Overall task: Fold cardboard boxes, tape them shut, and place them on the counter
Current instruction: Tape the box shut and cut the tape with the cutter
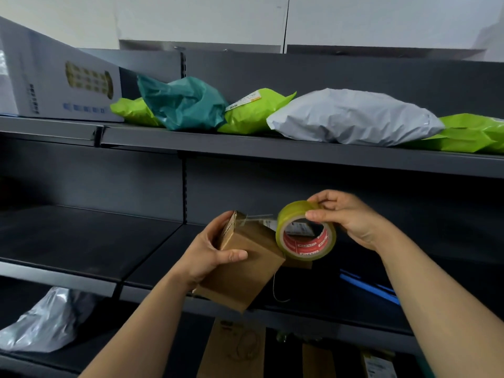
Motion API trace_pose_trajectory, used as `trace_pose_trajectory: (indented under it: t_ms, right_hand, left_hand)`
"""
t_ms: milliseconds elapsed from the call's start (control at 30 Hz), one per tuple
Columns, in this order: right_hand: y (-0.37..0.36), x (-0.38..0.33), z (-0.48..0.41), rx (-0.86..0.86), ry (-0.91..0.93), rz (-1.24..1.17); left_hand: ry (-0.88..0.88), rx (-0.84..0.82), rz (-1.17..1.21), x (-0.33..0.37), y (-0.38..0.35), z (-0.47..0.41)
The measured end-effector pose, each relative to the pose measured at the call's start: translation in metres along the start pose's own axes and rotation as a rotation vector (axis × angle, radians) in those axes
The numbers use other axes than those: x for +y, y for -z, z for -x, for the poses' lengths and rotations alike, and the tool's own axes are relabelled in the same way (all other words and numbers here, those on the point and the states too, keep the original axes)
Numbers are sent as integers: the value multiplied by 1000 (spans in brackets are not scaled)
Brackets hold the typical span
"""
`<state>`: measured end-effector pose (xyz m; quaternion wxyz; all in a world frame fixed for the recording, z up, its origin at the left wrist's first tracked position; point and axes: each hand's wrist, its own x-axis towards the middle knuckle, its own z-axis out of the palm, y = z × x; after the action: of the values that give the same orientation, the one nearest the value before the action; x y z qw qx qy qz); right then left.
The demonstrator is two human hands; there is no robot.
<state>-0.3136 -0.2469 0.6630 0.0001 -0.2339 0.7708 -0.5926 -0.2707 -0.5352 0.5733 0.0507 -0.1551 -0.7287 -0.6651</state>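
– Well, the head view: which step is in hand?

– Taping, by my judgement. Lower centre of the frame, the left hand (pixel 210 255) grips a small cardboard box (pixel 245 271), thumb across its front face and fingers behind. The box is folded up, tilted, and held in the air in front of a dark shelf (pixel 81 241), not resting on it.

– And the other hand?

– Just right of centre, the right hand (pixel 346 216) pinches the tape roll (pixel 305 233) by its rim, between thumb and fingers. A clear strip of tape (pixel 261 215) runs from the roll to the box's top edge, and its end appears stuck there.

– What does the next move call for?

– Drawing the roll across the closed flaps with the strip taut, pressing it flat, then tearing it off. I see no cutter, so the tear is likely by hand. The left hand must brace the box against the pull.

– Placement?

– Not yet due. No desk can be identified in this frame. Across the upper part of the frame, a higher shelf carries green mailers (pixel 253 110) and a grey mailer (pixel 354 115).
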Motion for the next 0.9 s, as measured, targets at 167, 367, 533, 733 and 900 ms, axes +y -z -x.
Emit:
trace_pose_trajectory:
  t_ms: [167, 367, 533, 733, 900]
  right_hand:
    - [-2, -6, 3, -17, -57, 96]
    - [-18, 8, 3, -26, -146, 171]
    - [-34, 13, -4, -67, -176, 201]
    - [-52, 26, -10, -105, -215, 195]
    - [-62, 35, -11, -107, -234, 162]
  left_hand:
    - [-5, -20, 58, -10, 11, 0]
    - [-1, -25, 167, -20, 23, 2]
    - [20, -22, 237, -27, 36, 7]
    - [32, 11, 205, -35, 48, 11]
    - [67, -2, 188, -35, 53, 14]
